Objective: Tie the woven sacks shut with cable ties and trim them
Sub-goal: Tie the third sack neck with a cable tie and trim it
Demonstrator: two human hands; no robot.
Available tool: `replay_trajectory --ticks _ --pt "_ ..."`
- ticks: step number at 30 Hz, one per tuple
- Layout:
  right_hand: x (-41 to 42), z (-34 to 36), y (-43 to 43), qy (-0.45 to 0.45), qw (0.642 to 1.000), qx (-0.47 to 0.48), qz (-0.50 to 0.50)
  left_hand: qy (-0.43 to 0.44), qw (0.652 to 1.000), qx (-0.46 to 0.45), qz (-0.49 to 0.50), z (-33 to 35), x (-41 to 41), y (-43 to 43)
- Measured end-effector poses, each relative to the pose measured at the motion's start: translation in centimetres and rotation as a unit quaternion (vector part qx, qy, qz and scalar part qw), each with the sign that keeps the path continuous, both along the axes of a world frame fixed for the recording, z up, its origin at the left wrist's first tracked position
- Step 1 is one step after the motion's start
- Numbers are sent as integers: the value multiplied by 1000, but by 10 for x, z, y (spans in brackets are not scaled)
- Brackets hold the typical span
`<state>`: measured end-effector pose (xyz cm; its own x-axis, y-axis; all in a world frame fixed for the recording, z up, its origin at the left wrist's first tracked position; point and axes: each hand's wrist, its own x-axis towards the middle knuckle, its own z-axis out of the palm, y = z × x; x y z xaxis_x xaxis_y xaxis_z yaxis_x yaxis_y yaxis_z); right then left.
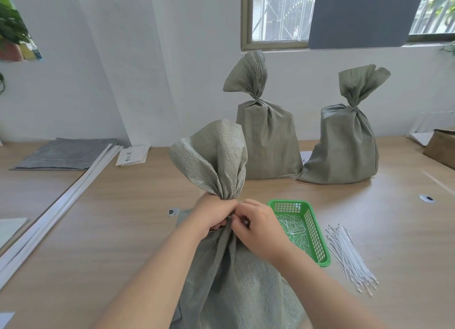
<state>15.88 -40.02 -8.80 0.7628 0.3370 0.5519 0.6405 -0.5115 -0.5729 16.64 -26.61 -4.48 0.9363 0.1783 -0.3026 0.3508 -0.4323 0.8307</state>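
Note:
A grey-green woven sack (231,279) stands right in front of me, its top gathered into a neck with the mouth fanned out above. My left hand (213,214) grips the gathered neck from the left. My right hand (258,224) pinches at the neck from the right; a cable tie there is mostly hidden by my fingers. A bundle of white cable ties (349,254) lies on the table to the right. Two more sacks, a middle one (266,141) and a right one (344,146), stand at the back with their necks cinched.
A green plastic basket (312,232) holding cut tie ends sits just right of my hands. Flat grey sacks (64,153) and white strips (56,208) lie at the left. A cardboard box (442,146) is at the far right edge. Wall and window are behind the table.

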Motion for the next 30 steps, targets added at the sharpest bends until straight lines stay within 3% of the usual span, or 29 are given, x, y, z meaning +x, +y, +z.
replay_trajectory --ticks 7,14,20,23,27,30 --pt "1 -1 -15 50 996 30 66 -93 988 -121 -36 -13 0 -3" --pt "5 -5 -24 87 995 30 30 -48 972 -227 -37 -22 -3 6" --pt "6 -7 -27 147 988 35 18 -56 970 -205 -117 -18 -8 10" --pt "4 -4 -25 153 987 21 36 -77 983 -148 -74 -21 -6 8" --pt "2 -4 -27 168 984 42 52 -80 970 -218 -71 -25 -8 10" --pt "1 -2 -30 223 970 75 55 -48 962 -227 -144 -23 -10 17"
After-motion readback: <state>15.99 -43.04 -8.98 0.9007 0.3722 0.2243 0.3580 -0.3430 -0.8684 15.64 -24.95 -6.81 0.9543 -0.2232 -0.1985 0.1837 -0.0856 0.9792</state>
